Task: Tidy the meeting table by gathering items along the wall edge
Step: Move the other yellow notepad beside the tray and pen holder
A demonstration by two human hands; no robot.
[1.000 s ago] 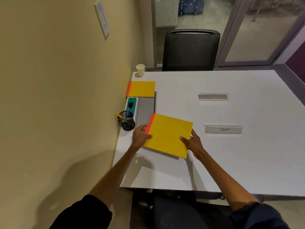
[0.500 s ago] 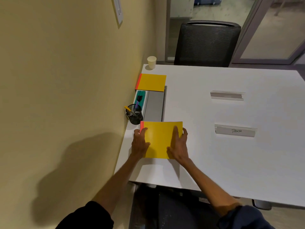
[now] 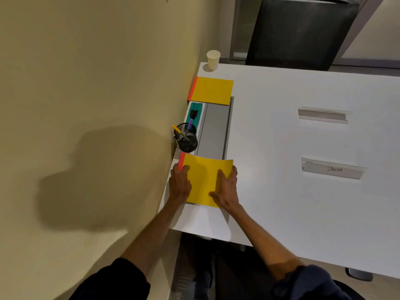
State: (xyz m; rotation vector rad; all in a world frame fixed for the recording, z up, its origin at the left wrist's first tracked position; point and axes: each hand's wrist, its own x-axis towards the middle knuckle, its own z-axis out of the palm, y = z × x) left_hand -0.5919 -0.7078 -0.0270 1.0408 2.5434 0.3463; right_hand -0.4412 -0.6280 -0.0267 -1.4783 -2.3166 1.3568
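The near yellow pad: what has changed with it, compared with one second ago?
The pad slid left to the wall edge and turned square, just before the pen cup. The left hand and right hand, which gripped its sides, now press on it. The far pad, paper cup and pen cup kept their places.

Yellow pad (image 3: 203, 182) with red spine lies on the table (image 3: 281, 191) along its wall-side edge, far edge curled.

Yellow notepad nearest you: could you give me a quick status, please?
Left hand at the red spine, right hand on the cover, both flat. Notepad at wall edge, far edge curling up. Pen cup just beyond.
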